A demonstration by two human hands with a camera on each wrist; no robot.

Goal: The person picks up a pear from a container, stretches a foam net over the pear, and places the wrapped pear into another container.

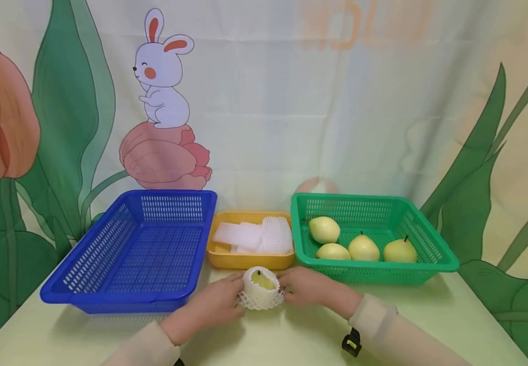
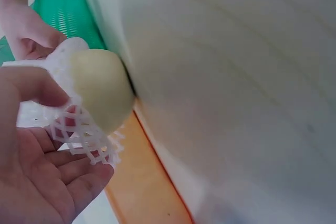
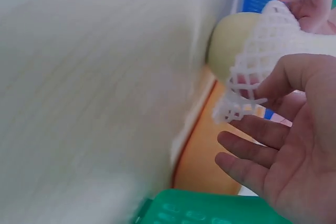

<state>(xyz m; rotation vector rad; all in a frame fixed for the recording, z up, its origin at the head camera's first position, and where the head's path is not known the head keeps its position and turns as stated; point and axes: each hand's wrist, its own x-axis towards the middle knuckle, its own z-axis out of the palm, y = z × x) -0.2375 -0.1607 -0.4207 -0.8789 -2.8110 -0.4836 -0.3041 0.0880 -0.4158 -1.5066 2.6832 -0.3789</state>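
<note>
A pale yellow pear (image 1: 264,279) stands stem up on the table, partly wrapped in a white foam net sleeve (image 1: 260,301). From the left, my left hand (image 1: 221,301) pinches the sleeve's edge between thumb and fingers. On the other side my right hand (image 1: 307,285) pinches the net too. Both wrist views show the lower part of the pear (image 2: 105,87) bare, with the mesh (image 3: 262,51) stretched around the rest of it.
Behind the pear, a yellow basket (image 1: 250,262) holds several white foam nets (image 1: 275,236). At left stands a blue basket (image 1: 122,300); at right a green basket (image 1: 378,274) holds several unwrapped pears (image 1: 363,248). A printed curtain (image 1: 264,101) hangs behind the table (image 1: 286,340).
</note>
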